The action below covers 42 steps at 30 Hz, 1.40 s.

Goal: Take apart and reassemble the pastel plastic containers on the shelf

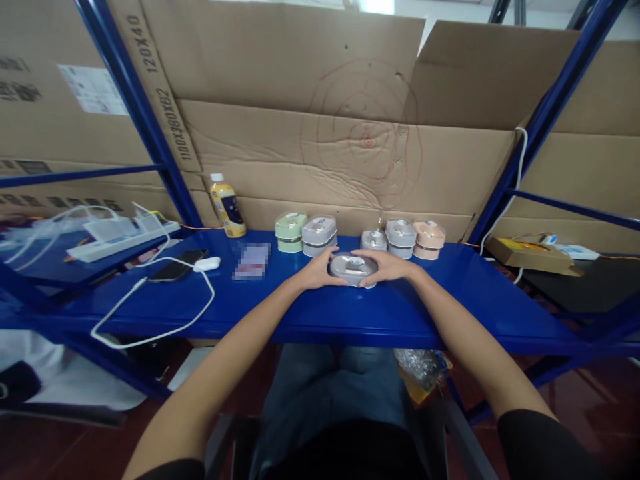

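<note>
A grey oval lidded container with a clear top is on the blue table in front of me. My left hand curves around its left end, and my right hand wraps its right end. Behind my left hand stand a green container and a grey container. Past my right hand are a smaller grey container, another grey container and a peach container.
On the blue table, a yellow-labelled bottle stands at back left. Nearby lie a black phone, a white earbud case, a white cable and a blurred-out card. Cardboard walls the back, between blue posts.
</note>
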Available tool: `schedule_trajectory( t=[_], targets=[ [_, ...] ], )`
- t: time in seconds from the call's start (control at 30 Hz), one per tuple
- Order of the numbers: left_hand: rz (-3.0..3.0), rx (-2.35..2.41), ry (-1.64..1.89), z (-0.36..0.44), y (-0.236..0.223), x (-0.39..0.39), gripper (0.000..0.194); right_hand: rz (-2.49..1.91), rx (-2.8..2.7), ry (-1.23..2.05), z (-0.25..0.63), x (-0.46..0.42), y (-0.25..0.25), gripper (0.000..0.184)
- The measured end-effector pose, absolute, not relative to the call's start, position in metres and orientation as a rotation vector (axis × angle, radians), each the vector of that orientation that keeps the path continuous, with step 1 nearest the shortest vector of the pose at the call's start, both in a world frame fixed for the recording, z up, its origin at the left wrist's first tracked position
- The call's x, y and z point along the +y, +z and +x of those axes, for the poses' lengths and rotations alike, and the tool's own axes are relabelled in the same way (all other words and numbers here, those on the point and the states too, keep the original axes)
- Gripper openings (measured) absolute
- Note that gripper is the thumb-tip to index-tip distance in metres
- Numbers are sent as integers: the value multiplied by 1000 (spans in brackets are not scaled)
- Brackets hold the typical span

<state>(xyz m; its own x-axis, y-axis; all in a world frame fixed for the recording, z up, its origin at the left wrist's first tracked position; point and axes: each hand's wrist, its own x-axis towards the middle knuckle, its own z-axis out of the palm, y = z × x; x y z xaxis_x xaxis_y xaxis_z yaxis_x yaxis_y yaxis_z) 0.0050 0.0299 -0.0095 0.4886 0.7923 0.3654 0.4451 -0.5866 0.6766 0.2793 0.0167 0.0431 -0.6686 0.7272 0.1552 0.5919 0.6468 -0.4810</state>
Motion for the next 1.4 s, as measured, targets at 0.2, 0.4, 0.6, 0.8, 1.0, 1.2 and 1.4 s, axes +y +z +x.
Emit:
schedule_trajectory(
  t=[0.2, 0.4, 0.6, 0.8, 1.0, 1.2, 1.4],
  targets=[
    [2497, 1235, 1375, -8, 4, 33, 53, -1242, -2618, 196, 284, 5, 52, 103],
    [2755, 1796, 1076, -14, 40, 47, 66, -1492, -2571, -208, 250, -8, 53, 74],
    [2572, 2099, 786, 3, 53, 69, 68, -1631, -2505, -380, 218, 14, 44, 64],
    [2457, 2209, 757, 22, 53, 82, 74, -1746, -2437, -365, 201, 44, 47, 42],
    [2403, 2382, 674, 34, 57, 90, 80, -1776, -2359, -375, 196, 52, 42, 36],
    [2202, 2432, 798, 48, 53, 88, 81, -1793, -2236, -366, 209, 37, 41, 40],
    [2370, 2102, 1095, 37, 60, 56, 84, -1593, -1908, -173, 246, 26, 47, 38]
  ],
)
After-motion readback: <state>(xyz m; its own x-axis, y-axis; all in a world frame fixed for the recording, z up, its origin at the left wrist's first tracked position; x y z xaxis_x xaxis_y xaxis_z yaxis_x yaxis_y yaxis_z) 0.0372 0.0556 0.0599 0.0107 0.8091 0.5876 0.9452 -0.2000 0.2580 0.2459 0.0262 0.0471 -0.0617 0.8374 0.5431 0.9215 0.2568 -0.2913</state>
